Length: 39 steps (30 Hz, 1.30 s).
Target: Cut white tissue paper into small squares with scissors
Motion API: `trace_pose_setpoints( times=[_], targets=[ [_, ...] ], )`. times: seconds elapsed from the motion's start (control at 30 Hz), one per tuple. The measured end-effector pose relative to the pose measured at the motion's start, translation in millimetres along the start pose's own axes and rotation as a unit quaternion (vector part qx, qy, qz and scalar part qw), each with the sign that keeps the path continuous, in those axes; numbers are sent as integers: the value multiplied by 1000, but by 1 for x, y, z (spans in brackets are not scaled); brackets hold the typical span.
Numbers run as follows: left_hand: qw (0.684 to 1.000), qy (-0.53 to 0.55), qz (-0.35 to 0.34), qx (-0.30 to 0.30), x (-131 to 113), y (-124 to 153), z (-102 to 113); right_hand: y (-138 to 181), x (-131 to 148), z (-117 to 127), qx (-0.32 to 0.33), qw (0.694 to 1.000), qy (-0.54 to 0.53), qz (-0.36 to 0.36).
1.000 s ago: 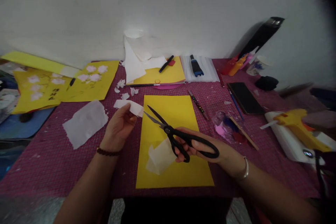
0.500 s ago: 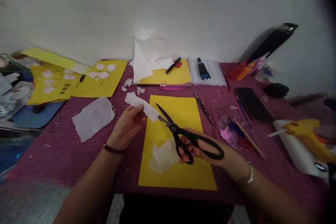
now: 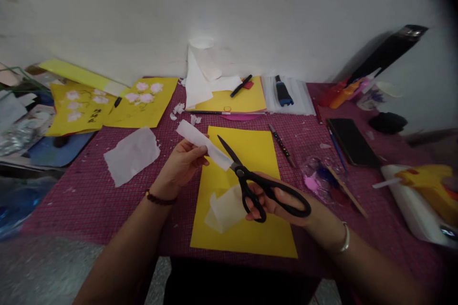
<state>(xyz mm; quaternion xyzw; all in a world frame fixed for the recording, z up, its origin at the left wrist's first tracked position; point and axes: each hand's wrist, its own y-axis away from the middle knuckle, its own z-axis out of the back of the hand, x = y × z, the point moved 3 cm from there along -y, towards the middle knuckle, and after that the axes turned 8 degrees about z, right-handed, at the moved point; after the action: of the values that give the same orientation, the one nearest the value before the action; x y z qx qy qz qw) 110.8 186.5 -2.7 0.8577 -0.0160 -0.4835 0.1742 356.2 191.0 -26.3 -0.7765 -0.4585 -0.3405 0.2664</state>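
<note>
Pinched between the thumb and fingertips of the left hand (image 3: 184, 164) is a narrow strip of white paper (image 3: 204, 144), which is held slanted above the tabletop (image 3: 107, 209), covered with a magenta checked cloth. Its lower end is met by the blades of a pair of black-handled scissors (image 3: 250, 186) close to the pivot; whether the strip sits between the blades cannot be told. The scissors are gripped by the right hand (image 3: 282, 202), with the fingers passed through the loops and the tips pointed away towards the wall. Both hands are kept over a yellow rectangular sheet of card (image 3: 259, 152), on which a loose piece of creased white paper (image 3: 225, 207) is laid. A larger torn white sheet (image 3: 132, 155) is seen left of the left hand, and a flat black phone (image 3: 352, 142) and a yellow glue gun (image 3: 429, 183) are placed well off to the right.
</note>
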Motion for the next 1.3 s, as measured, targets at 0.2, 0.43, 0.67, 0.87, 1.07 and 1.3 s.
trace_pose_setpoints(
  times=[0.2, 0.43, 0.67, 0.87, 1.07, 1.3],
  targets=[
    [1000, -4, 1, -8, -1, -1, 1, -3, 4, -4, -2, 1000, 1, 7],
    [1000, -6, -10, -6, -2, -1, 1, -5, 5, -5, -3, 1000, 20, 18],
    [1000, 16, -3, -25, -2, -2, 3, 0, 13, -14, -67, 993, 99, 21],
    [1000, 4, -21, -18, -3, -1, 3, -3, 7, -11, 3, 995, 102, 12],
    [1000, 11, 10, -19, 3, 0, -2, -3, 4, -8, -17, 997, 68, -12],
    [999, -41, 32, 12, 18, 2, -11, -6, 2, -10, -37, 999, 9, -13]
  ],
)
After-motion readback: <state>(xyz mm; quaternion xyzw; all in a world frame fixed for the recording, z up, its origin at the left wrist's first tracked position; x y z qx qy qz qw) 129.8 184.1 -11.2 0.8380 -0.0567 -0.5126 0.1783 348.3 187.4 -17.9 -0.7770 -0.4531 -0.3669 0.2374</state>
